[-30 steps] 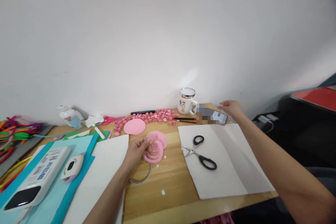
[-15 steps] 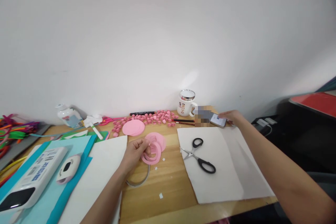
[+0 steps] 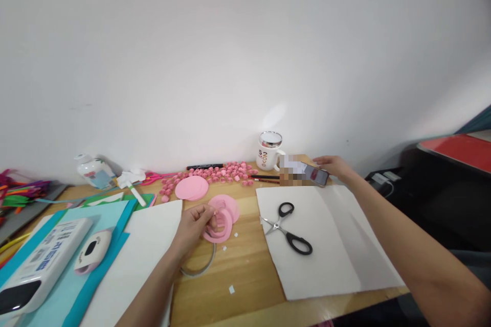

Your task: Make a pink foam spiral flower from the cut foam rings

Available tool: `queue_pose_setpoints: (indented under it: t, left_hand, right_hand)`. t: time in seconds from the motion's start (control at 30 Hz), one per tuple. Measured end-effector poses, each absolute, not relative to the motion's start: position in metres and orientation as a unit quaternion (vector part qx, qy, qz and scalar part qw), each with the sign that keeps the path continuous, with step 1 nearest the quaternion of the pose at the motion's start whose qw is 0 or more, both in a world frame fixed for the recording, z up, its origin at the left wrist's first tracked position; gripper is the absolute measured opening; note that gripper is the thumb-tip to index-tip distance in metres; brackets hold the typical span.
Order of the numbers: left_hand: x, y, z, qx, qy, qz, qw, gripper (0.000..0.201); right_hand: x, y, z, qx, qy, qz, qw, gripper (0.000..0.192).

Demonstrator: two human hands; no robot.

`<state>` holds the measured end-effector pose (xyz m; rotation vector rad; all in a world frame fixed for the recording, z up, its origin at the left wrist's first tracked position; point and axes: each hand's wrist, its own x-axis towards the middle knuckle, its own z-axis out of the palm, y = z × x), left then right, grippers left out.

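Observation:
My left hand (image 3: 197, 224) pinches a pink paper ring (image 3: 223, 235) between thumb and fingertips. Under and behind the ring lies a pink paper disc (image 3: 233, 208) on the wooden table. At the far right of the table, my right hand (image 3: 333, 165) reaches to a smartphone (image 3: 317, 176) with a lit screen; its fingers stretch out over the phone's upper edge and do not wrap round it. Black-handled scissors (image 3: 283, 227) lie spread on a white sheet (image 3: 326, 260) between the hands. A roll of tape (image 3: 203, 269) sits partly hidden beneath my left wrist.
Pink discs (image 3: 192, 187) and many small pink balls (image 3: 238, 171) lie at the back, near a white mug (image 3: 270, 153). Left are a white bottle (image 3: 94, 169), teal folders (image 3: 103, 260) and a white device (image 3: 46, 260). White scraps (image 3: 231, 289) dot the wood (image 3: 215, 306).
The phone's screen has gone from mostly pale to darker with reddish parts. My right fingers have lifted off the screen slightly. My left hand still holds the ring; the view has shifted slightly.

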<state>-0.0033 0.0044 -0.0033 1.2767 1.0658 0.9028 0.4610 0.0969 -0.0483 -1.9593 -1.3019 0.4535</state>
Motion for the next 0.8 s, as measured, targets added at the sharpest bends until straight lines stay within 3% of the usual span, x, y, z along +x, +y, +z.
queue_pose_setpoints:
  t: [0.33, 0.8]
  left_hand:
    - [-0.003, 0.004, -0.004, 0.549, 0.462, 0.387, 0.580, 0.033]
    - [0.001, 0.002, -0.001, 0.545, 0.467, 0.385, 0.581, 0.035]
  right_hand:
    - [0.440, 0.095, -0.040, -0.729, -0.621, 0.173, 0.229, 0.059]
    - [0.427, 0.108, -0.039, -0.687, -0.701, 0.101, 0.167, 0.061]
